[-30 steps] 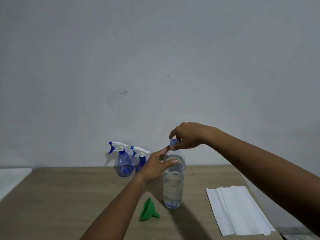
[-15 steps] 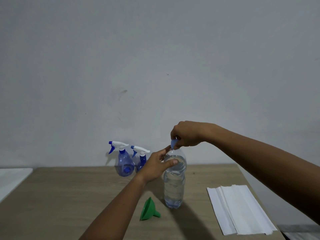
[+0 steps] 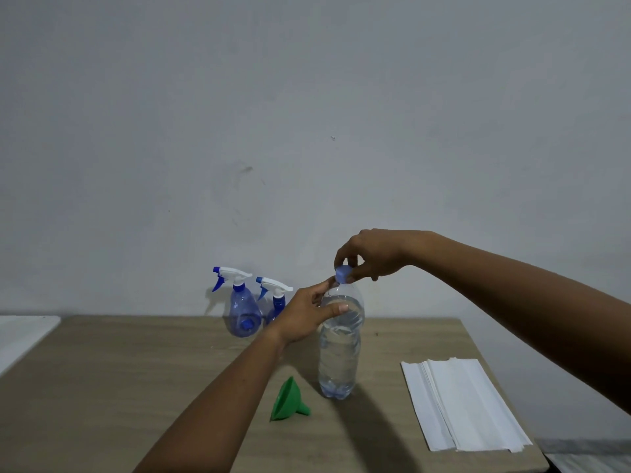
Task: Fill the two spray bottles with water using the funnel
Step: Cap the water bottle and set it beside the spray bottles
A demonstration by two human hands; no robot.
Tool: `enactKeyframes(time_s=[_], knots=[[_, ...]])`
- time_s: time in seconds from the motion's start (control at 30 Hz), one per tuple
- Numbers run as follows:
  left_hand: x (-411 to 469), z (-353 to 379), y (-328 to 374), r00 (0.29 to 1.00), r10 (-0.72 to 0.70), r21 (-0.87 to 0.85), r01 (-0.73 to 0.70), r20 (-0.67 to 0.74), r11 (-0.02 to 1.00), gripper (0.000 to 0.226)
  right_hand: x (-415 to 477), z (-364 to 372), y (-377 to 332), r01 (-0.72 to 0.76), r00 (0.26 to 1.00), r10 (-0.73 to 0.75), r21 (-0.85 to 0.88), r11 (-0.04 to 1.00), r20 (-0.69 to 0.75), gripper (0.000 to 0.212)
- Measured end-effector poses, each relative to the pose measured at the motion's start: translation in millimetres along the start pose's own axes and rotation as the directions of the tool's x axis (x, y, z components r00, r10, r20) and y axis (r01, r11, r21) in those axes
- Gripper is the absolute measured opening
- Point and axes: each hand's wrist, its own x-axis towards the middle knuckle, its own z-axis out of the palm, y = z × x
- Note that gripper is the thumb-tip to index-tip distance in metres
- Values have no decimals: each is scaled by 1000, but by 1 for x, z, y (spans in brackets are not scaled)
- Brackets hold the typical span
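A clear water bottle [image 3: 338,356] stands upright in the middle of the wooden table [image 3: 136,377]. My left hand [image 3: 307,314] grips its shoulder. My right hand [image 3: 370,256] pinches the blue cap [image 3: 341,274] just above the bottle's neck, tilted. A green funnel [image 3: 288,401] lies on its side in front of the bottle, to the left. Two blue spray bottles with white trigger heads stand at the back by the wall, one on the left [image 3: 241,310] and one beside it [image 3: 276,302], partly hidden by my left hand.
A stack of white paper towels [image 3: 461,404] lies on the right of the table near its edge. A white surface [image 3: 20,336] adjoins the table at far left. A grey wall rises right behind the table.
My right hand has turned the cap and raised it slightly, tilting it off the bottle's neck. My left hand keeps its hold on the bottle.
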Motion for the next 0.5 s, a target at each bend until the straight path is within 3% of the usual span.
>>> enactKeyframes(time_s=[0.07,0.3,0.5], knots=[[3,0,-2,1000,-2,-7,2,2,1000,62,0,-4,-2,-5,1000,5,-7,1000,9,27],[9,-1,-14,1000,-21,-19,21,-8,1000,59,12,3,-8,-50,998,36,-350,935,-46,39],[8,-2,-15,1000,0,-4,0,0,1000,60,9,16,-1,-64,995,37,-304,951,-93,45]])
